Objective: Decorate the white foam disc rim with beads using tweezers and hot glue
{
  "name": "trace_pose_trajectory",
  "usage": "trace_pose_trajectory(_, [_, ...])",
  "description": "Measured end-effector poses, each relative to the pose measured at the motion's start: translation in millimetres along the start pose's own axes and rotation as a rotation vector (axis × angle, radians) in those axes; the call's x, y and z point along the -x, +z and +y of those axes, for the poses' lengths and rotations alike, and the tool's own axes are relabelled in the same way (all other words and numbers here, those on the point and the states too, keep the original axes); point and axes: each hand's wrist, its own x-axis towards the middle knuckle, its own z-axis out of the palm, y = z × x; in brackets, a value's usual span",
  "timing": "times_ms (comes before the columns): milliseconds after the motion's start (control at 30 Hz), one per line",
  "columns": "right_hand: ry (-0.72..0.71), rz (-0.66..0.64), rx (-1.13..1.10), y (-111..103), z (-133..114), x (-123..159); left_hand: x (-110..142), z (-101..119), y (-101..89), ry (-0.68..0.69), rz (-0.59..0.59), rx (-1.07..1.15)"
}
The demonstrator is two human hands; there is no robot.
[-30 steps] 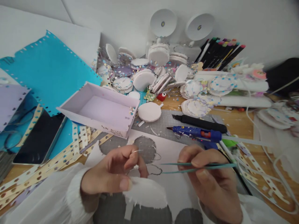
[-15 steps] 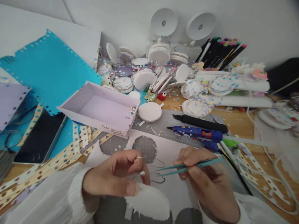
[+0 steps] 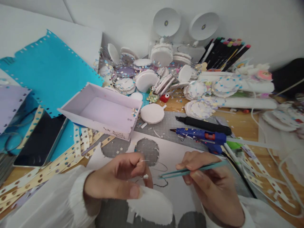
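My left hand (image 3: 121, 177) pinches the edge of a white oval disc (image 3: 154, 205) between thumb and fingers; its lower edge is ragged, with a small tab. A thin thread (image 3: 163, 166) loops out from these fingers, and a tiny pale flower-shaped piece (image 3: 145, 176) sits by the fingertips. Teal tweezers (image 3: 190, 171) are gripped in my right hand (image 3: 206, 180), pointing left. Their tips are close together near the thread, just right of my left fingers; whether they hold anything is too small to tell. Beneath lies a white sheet (image 3: 177, 152) with round cut-outs.
A lilac paper box (image 3: 97, 122) stands left of centre, beside a white disc (image 3: 152, 114). A craft knife (image 3: 204, 125) and blue glue gun (image 3: 199, 135) lie at right. Decorated discs (image 3: 147, 80) pile up behind. A phone (image 3: 39, 141) and punched strips (image 3: 68, 163) lie left.
The tweezers' arms have squeezed closer together and their tips have shifted slightly up. My left hand and the disc stay almost where they were.
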Motion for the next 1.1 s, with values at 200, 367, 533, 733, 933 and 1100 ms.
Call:
trace_pose_trajectory(200, [-0.003, -0.010, -0.015, 0.4, -1.0, 0.5, -0.7, 0.2, 1.0, -0.005, 0.008, 0.017])
trace_pose_trajectory(367, [-0.033, -0.021, 0.013, -1.2, -1.3, 0.9, -1.6, 1.0, 1.7, -0.030, 0.012, 0.012])
trace_pose_trajectory(533, [-0.056, -0.027, 0.012, -1.4, -1.0, 0.1, -0.9, 0.8, 1.0, -0.021, -0.003, 0.002])
trace_pose_trajectory(733, [-0.066, -0.029, 0.014, -0.4, -1.5, -0.7, -0.4, -1.5, -0.6, 0.001, -0.027, 0.030])
trace_pose_trajectory(933, [-0.061, -0.020, -0.003, 0.5, -1.4, -2.1, -0.3, -0.9, -0.6, 0.006, -0.028, 0.029])
trace_pose_trajectory(1100, [-0.062, -0.001, -0.002, -0.4, -1.7, -0.7, -1.4, 0.9, -1.1, 0.000, -0.030, 0.011])
